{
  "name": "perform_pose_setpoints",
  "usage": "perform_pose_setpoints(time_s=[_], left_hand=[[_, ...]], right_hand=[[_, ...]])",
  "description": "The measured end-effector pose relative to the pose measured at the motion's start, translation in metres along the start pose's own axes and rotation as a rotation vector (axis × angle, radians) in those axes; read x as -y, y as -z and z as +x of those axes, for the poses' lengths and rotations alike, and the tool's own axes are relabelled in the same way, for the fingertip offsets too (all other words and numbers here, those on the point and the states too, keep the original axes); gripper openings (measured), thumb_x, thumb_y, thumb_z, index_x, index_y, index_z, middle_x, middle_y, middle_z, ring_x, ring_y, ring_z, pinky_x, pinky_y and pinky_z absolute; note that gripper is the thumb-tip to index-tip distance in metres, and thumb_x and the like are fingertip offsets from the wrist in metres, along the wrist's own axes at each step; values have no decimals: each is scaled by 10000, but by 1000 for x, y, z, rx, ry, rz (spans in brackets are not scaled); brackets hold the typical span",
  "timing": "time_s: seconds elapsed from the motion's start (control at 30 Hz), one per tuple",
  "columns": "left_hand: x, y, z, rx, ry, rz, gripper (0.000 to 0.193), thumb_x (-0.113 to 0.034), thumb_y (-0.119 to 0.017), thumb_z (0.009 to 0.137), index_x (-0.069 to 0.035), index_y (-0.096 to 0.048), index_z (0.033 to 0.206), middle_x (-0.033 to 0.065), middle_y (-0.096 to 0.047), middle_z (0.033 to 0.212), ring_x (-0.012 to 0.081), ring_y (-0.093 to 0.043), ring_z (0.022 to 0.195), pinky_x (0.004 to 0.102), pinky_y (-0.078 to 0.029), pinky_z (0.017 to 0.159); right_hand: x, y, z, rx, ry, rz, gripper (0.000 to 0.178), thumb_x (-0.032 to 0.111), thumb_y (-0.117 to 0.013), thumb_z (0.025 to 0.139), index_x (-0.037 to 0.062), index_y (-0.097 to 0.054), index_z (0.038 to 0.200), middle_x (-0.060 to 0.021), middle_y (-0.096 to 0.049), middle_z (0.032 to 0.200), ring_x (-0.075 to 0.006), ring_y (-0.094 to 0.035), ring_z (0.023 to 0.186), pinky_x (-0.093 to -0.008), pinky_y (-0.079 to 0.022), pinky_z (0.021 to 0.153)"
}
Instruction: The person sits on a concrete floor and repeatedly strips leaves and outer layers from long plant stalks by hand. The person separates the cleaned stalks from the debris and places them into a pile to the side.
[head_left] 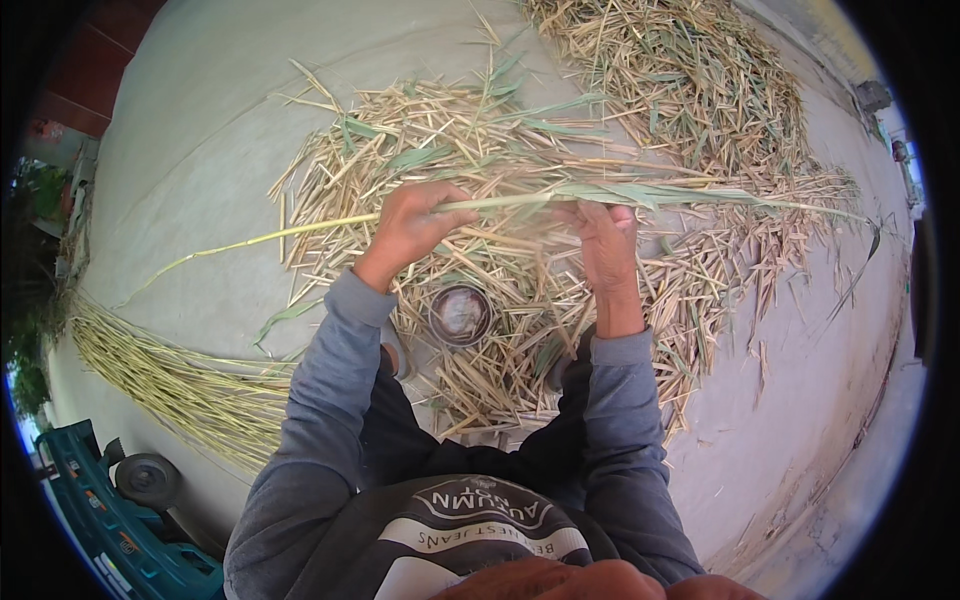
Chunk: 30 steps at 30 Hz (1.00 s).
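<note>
Plant stalk (505, 202), held up at twelve o'clock from a round dark-rimmed bowl (435, 317) with something pale and indistinct in it, is long and pale green, yellow and thin toward nine, leafy toward three. The left hand (415, 225) is closed around it; the right hand (607, 240) meets the leafy part, though I cannot tell how firmly. Cut pieces (505, 378) crowd the bowl, a heap (690, 90) sits between one and two, and thin stems (180, 385) and a teal vehicle (130, 510) lie toward eight.

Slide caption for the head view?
Left hand and right hand hold a long leafy stalk above stalk pieces scattered beside a bowl.
</note>
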<state>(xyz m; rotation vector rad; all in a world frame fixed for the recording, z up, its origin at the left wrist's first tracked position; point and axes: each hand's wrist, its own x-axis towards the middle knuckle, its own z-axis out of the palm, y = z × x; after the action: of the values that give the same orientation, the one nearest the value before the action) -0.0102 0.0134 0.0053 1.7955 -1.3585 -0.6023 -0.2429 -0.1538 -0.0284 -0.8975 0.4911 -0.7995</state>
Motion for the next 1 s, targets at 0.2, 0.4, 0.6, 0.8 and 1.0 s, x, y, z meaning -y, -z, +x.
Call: perform_pose_setpoints(time_s=[0.2,0.4,0.6,0.8,1.0], left_hand=[[12,23,10,-343,260,-616,147,-145,-733,979,-13,-677,1014,50,-761,850,98,-624,658,260,-466,594],[42,64,10,-745,220,-97,264,-230,-748,956,-11,-686,1088,94,-746,891,188,-634,702,353,-453,668],[24,14,19,-548,-231,701,380,-336,-725,925,-34,-695,1154,143,-730,972,337,-657,941,451,-440,795],[-1,-15,13,-39,-228,223,231,-292,-726,914,-64,-742,878,85,-700,776,260,-647,741,409,-439,761],[21,46,-1,42,152,191,257,-298,-776,861,-49,-725,826,99,-689,718,233,-653,658,370,-476,654]], right_hand=[[0,-1,-2,18,32,-30,83,8,-581,1000,16,-614,1076,-199,-709,1087,-261,-713,1038,-387,-639,868],[8,5,2,33,-20,-64,79,18,-585,1006,29,-616,1078,-204,-710,1105,-261,-710,1054,-383,-622,900],[-20,-27,0,107,-136,-137,129,94,-647,995,35,-646,1109,-174,-724,1136,-233,-708,1041,-365,-581,929],[-26,-36,4,38,-192,-211,159,147,-694,992,36,-670,1103,-147,-739,1129,-193,-717,978,-325,-582,852],[22,8,14,-144,-16,-84,196,180,-726,984,19,-700,1091,-129,-754,1051,-198,-736,921,-305,-602,795]])
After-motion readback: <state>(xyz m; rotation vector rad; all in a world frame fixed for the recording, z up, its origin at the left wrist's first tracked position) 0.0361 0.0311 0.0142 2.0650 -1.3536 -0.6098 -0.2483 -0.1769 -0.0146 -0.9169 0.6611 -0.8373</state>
